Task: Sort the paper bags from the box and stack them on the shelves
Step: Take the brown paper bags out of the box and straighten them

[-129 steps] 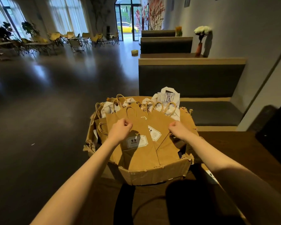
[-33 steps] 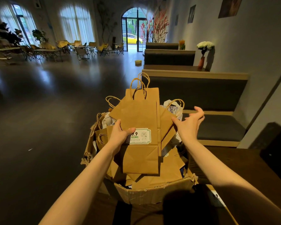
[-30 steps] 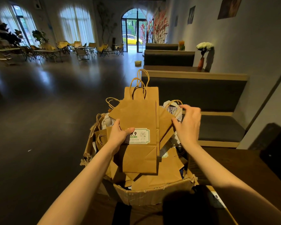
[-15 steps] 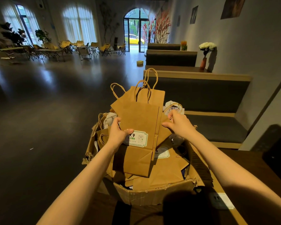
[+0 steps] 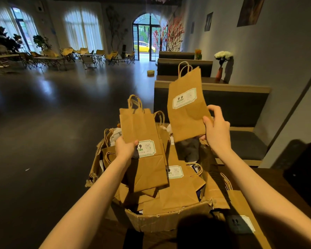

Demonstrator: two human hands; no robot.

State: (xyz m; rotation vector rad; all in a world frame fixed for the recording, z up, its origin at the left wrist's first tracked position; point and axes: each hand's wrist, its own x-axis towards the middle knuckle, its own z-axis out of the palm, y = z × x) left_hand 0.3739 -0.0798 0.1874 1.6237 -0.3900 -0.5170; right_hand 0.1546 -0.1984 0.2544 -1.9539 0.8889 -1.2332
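Bench (image 5: 241,105) behind torn box (image 5: 169,218)

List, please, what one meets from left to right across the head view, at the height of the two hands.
left hand → paper bag with the label low → paper bag with the label high → right hand
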